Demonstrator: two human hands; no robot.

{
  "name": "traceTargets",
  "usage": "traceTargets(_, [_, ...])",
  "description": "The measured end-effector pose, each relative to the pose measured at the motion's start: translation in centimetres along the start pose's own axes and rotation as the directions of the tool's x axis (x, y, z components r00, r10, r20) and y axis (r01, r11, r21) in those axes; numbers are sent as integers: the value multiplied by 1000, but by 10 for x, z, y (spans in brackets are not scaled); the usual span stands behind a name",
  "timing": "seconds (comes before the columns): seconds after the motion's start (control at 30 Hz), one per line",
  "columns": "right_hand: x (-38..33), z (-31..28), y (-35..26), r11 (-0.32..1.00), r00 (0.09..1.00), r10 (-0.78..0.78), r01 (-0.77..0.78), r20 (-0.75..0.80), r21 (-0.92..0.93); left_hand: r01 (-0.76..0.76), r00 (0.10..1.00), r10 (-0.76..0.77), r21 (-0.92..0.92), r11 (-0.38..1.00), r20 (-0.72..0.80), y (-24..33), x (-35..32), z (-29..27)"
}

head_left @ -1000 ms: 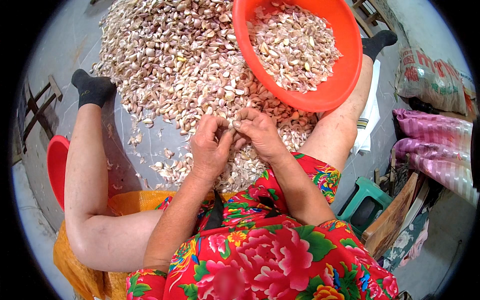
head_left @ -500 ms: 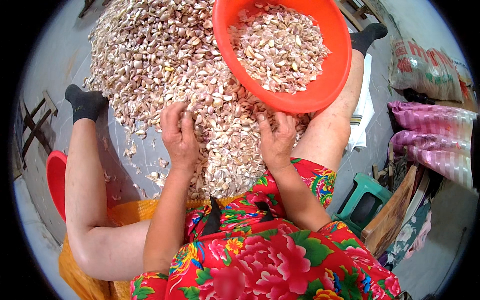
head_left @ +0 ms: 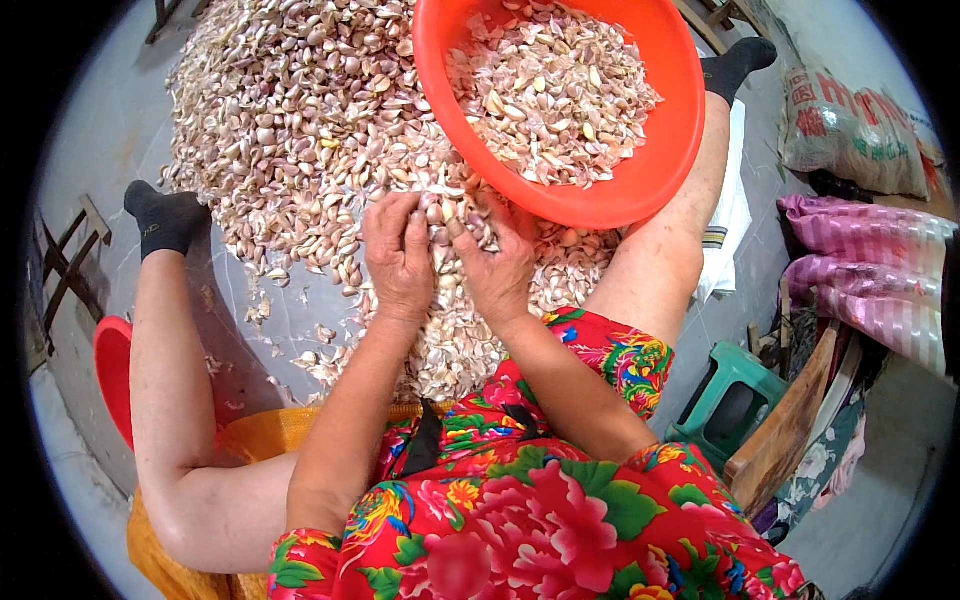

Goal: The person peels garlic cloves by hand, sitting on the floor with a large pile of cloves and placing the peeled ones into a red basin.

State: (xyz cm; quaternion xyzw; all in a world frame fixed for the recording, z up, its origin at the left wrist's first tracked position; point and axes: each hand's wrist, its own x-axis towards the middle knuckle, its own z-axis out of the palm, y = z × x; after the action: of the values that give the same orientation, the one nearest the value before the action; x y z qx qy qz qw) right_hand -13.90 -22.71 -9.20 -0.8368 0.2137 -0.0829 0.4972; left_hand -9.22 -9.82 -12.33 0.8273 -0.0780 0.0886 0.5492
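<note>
A large heap of garlic cloves [head_left: 290, 120] covers the floor between my legs, with loose papery skins mixed in. My left hand [head_left: 400, 258] and my right hand [head_left: 498, 268] are close together at the heap's near part. Between them they cup a clump of garlic cloves, some showing at my right thumb. My fingers curl around the clump, and their tips are partly hidden. Just beyond my right hand, an orange-red basin [head_left: 560, 205] holds more cloves and skins. It sits over the heap's right side, beside my right leg.
An orange woven sack [head_left: 265, 430] lies under my left leg, near a red round basin [head_left: 115, 375]. At right are a green plastic stool [head_left: 738, 385], a wooden board [head_left: 785, 430], purple striped bags [head_left: 870, 270] and a filled woven sack [head_left: 850, 140].
Both hands have moved toward each other, from apart on the heap to nearly touching. Cloves are now gathered up between them. The basin has hardly shifted.
</note>
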Motion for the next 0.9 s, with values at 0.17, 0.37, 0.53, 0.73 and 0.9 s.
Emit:
traceTargets(0.17, [-1, 19, -8, 945, 993, 53, -17, -101, 326, 477, 859, -506, -471, 742, 73, 36, -16, 16])
traceTargets(0.37, [-20, 8, -44, 875, 996, 50, -10, -70, 484, 502, 738, -669, -733, 460, 86, 92, -16, -9])
traceTargets(0.53, [-2, -20, -112, 778, 986, -78, 151, -145, 610, 212, 956, -280, -443, 871, -92, 142, 19, -36])
traceTargets(0.73, [106, -72, -141, 642, 975, -51, 199, -218, 741, 266, 964, -209, -582, 768, 165, 182, 130, 29])
traceTargets(0.9, [102, -111, -102, 877, 905, -231, 352, -356, 326, 129, 982, -66, -379, 916, 175, 186, 133, 4])
